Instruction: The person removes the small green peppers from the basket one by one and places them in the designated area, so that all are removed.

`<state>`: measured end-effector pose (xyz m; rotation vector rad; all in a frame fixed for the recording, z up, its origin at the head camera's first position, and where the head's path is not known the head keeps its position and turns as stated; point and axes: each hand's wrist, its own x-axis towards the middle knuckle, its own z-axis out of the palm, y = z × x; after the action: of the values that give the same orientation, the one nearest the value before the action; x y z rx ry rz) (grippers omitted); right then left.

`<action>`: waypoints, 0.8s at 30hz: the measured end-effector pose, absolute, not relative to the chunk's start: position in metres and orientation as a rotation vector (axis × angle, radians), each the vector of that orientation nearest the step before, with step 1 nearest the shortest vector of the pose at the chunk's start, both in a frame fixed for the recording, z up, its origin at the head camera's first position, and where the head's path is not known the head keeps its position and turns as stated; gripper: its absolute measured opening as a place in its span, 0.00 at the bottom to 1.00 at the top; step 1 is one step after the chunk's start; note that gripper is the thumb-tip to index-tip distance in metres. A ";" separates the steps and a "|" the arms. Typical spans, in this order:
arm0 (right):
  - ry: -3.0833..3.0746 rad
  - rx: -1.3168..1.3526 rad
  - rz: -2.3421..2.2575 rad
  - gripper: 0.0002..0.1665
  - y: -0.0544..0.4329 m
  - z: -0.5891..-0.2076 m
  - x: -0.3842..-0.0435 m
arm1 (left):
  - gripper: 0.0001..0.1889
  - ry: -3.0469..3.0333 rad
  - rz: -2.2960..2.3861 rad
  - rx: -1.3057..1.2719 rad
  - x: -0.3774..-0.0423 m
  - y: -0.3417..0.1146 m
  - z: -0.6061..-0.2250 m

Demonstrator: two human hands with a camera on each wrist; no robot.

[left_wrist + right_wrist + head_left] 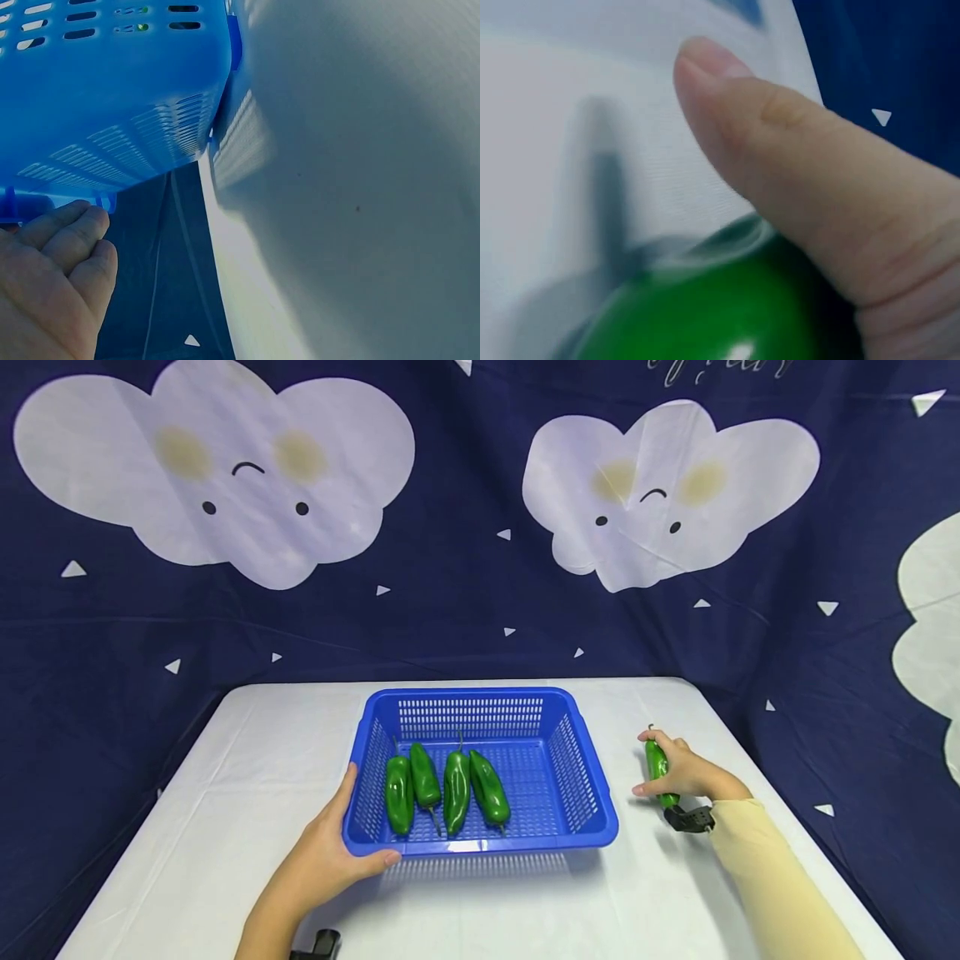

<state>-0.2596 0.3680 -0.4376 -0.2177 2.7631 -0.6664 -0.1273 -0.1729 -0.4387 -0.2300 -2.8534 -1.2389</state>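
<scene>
Right hand (686, 770): grip wide, thumb and fingers spread over one green chili pepper (657, 760), tips reaching past its 9 o'clock side; thumb straight in right wrist view, pressure on pepper can't tell. That pepper is on the desk (225, 802), at the basket's 3 o'clock, well apart from it, stem to 12.

Left hand (326, 847): grip holding the blue plastic basket (480, 843) by its 8 o'clock corner, thumb on near rim, other fingers along the 9 o'clock side; left wrist view has fingertips up by the rim.

In basket: four more green chili peppers (457, 793), side by side toward 9 o'clock. From 9 toward 3: first stem to 12, second to 5, third to 12, fourth to 5.

Black device on right wrist (690, 820), cream sleeve (772, 868) running to 5 o'clock. Another black device (325, 945) by left wrist.

Desk has white cloth. Dark blue backdrop (450, 635) beyond at 12, pale clouds (225, 527) and small white triangles printed on.
</scene>
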 end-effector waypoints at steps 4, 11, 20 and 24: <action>2.767 -0.200 -0.581 0.62 0.368 -0.442 -0.258 | 0.71 -2.853 -1.232 -0.230 -0.127 -0.173 -0.439; 2.727 -0.133 -0.515 0.65 0.365 -0.446 -0.255 | 0.70 -2.853 -1.241 -0.232 -0.128 -0.172 -0.439; 2.698 -0.039 -0.444 0.69 0.363 -0.438 -0.253 | 0.70 -2.852 -1.243 -0.229 -0.126 -0.172 -0.438; 2.695 0.013 -0.365 0.71 0.364 -0.433 -0.251 | 0.70 -2.852 -1.245 -0.227 -0.126 -0.173 -0.438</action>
<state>-0.2505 0.3642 -0.4327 0.0134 2.6951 -0.3653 -0.1257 -0.1726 -0.4384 -0.2269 -2.8519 -1.2453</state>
